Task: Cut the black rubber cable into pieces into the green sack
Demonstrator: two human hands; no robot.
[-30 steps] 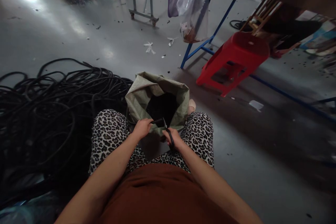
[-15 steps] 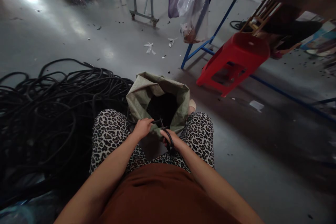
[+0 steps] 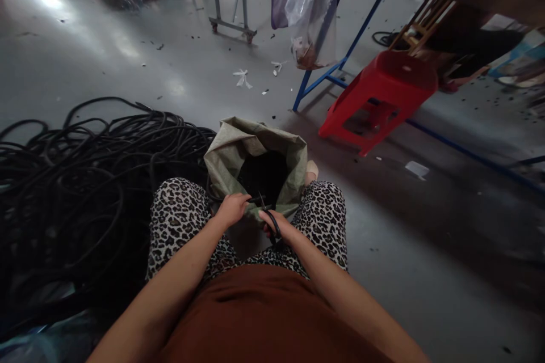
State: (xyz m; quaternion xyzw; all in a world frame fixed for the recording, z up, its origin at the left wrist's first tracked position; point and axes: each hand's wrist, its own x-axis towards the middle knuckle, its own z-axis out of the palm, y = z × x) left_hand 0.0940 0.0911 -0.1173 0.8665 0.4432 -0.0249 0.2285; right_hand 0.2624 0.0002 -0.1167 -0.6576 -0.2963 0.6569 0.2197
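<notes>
L hand (image 3: 233,209) is grasping a thin black rubbery-looking cord (image 3: 255,199), its end poking out just R of the fingers. R hand (image 3: 281,224) is gripping black-handled metal scissors (image 3: 276,229), fingers curling round the loops, blades pointing up & away and standing apart nr the cord end; can't tell if they're touching it. Open grey-green woven sack (image 3: 218,160) is standing just beyond both hands, w/ dark stuff (image 3: 264,173) lying inside. Tangled pile of black cords (image 3: 114,164) is lying L of the L hand; red plastic stool (image 3: 406,71) is standing well apart, beyond & R of the R hand
</notes>
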